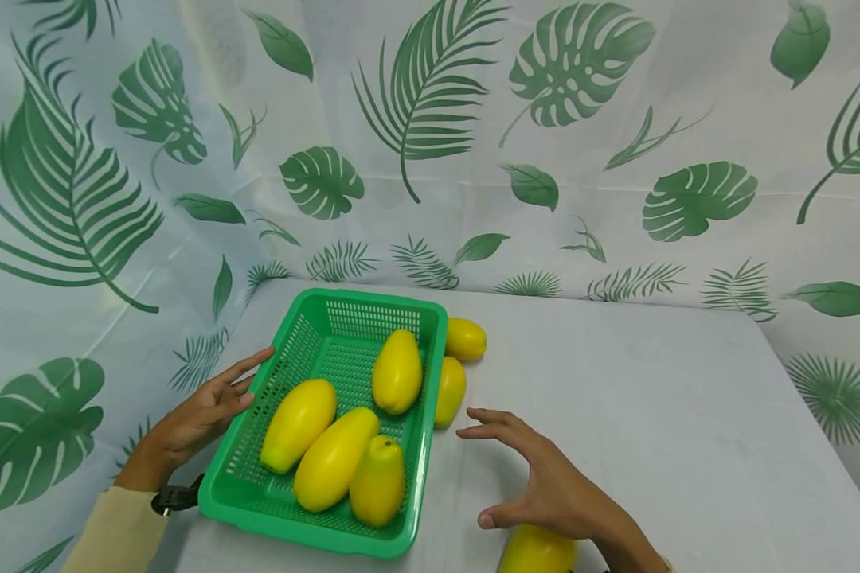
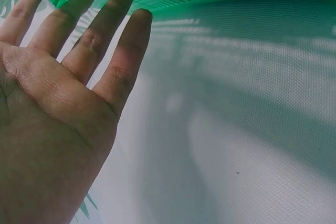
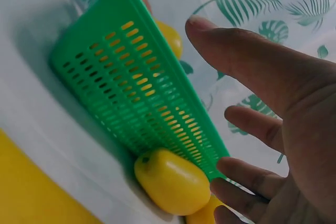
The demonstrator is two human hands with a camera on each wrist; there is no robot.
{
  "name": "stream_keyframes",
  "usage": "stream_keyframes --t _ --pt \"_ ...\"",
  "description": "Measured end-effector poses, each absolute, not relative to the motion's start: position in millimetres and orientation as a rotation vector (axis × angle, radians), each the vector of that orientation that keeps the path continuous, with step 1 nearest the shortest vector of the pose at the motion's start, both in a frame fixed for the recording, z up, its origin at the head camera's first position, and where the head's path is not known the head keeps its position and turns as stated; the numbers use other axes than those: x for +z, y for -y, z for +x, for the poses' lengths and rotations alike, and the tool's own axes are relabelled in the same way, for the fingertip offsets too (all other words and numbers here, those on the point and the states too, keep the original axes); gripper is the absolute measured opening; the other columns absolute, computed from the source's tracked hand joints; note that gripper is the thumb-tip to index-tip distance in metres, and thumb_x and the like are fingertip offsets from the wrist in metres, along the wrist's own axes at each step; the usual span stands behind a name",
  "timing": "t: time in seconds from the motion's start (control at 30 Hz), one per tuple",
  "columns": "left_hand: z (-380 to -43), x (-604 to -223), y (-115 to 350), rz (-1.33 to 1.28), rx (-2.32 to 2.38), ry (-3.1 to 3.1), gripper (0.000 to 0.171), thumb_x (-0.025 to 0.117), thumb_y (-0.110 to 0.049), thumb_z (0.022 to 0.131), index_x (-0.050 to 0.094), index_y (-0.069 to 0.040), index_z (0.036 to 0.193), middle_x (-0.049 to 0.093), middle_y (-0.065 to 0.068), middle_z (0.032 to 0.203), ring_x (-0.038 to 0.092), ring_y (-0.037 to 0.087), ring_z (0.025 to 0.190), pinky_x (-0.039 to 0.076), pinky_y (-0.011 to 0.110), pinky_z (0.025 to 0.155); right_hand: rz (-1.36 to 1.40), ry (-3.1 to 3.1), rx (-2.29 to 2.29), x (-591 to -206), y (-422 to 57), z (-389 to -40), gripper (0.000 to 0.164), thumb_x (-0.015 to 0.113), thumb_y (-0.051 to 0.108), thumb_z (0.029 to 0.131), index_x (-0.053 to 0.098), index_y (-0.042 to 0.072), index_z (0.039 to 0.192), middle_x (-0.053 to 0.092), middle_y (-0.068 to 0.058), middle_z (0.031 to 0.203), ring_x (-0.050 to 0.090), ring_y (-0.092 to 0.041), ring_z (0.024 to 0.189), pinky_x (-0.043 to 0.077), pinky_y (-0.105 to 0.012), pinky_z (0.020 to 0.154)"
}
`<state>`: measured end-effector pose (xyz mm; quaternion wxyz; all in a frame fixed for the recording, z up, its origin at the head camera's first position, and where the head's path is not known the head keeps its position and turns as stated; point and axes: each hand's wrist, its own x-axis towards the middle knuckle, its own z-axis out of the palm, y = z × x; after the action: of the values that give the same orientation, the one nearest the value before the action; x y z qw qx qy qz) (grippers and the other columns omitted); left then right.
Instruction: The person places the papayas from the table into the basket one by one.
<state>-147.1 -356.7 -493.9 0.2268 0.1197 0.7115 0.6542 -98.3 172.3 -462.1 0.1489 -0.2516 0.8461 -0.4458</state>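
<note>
Head view, bottom edge: nearest you is a yellow papaya (image 1: 537,551) on the white-covered table (image 1: 688,414), cut off by the frame and partly hidden by your right hand (image 1: 555,485). Contact is unclear, and its long axis cannot be told. Your right hand is spread, thumb well apart from the fingers with nothing between them; its opening faces left, toward the green plastic basket (image 1: 301,537).

Within the basket lie four papayas (image 1: 335,461), three near your end and one toward the far right corner. At its left side your left hand (image 1: 201,418) has its fingers extended and apart, the tips seeming to rest against the slotted wall in the left wrist view.

Past your right fingertips, ahead and to the left, the middle papaya (image 1: 450,391) lies just beside the basket's right wall, its long axis seeming to run roughly along it. Your right hand is the nearer one; the basket stands between it and your left. Beyond lies the far papaya (image 1: 466,340), rounded end pointing right, before the leaf-printed cloth (image 1: 595,143).
</note>
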Motion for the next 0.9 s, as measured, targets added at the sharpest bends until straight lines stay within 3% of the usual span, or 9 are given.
stream_keyframes --t 0.13,0.43,0.6,0.7,0.9 --pt "-147 -494 357 0.323 1.804 -1.962 0.068 0.04 -0.01 0.115 0.011 -0.03 0.173 -0.021 0.001 0.179 -0.025 0.049 0.16 -0.009 0.085 0.117 -0.78 -2.45 -1.252 -467 -176 -97 0.079 0.094 0.057 0.075 0.058 0.047 0.145 0.047 0.019 0.161 0.05 -0.026 0.149 0.046 -0.069 0.113" --pt "-146 -494 357 0.331 1.816 -1.953 0.068 0.04 -0.008 0.115 0.011 -0.029 0.173 -0.019 -0.002 0.18 -0.026 0.046 0.161 -0.01 0.083 0.119 -0.907 -2.403 -1.238 -474 -187 -94 0.072 0.094 0.047 0.079 0.062 0.042 0.142 0.057 0.016 0.152 0.055 -0.012 0.142 0.047 -0.037 0.118" --pt "-147 -496 357 0.317 1.823 -1.953 0.068 0.041 -0.008 0.115 0.012 -0.028 0.173 -0.016 -0.004 0.18 -0.027 0.043 0.161 -0.012 0.083 0.119 -0.87 -2.315 -1.219 -479 -190 -94 0.069 0.094 0.042 0.08 0.063 0.041 0.142 0.062 0.01 0.15 0.057 -0.011 0.138 0.048 -0.041 0.118" --pt "-147 -496 357 0.305 1.825 -1.955 0.068 0.042 -0.008 0.115 0.013 -0.029 0.173 -0.015 -0.004 0.18 -0.027 0.041 0.161 -0.012 0.082 0.119 -0.82 -2.259 -1.212 -482 -191 -94 0.067 0.093 0.04 0.081 0.063 0.043 0.141 0.063 0.014 0.148 0.057 -0.009 0.136 0.048 -0.042 0.117" --pt "-146 -495 356 0.302 1.825 -1.956 0.068 0.042 -0.008 0.115 0.013 -0.029 0.173 -0.014 -0.005 0.18 -0.028 0.039 0.162 -0.013 0.082 0.118 -0.889 -2.191 -1.257 -491 -197 -94 0.066 0.093 0.037 0.082 0.064 0.035 0.141 0.066 0.017 0.143 0.06 -0.011 0.133 0.047 -0.031 0.115"
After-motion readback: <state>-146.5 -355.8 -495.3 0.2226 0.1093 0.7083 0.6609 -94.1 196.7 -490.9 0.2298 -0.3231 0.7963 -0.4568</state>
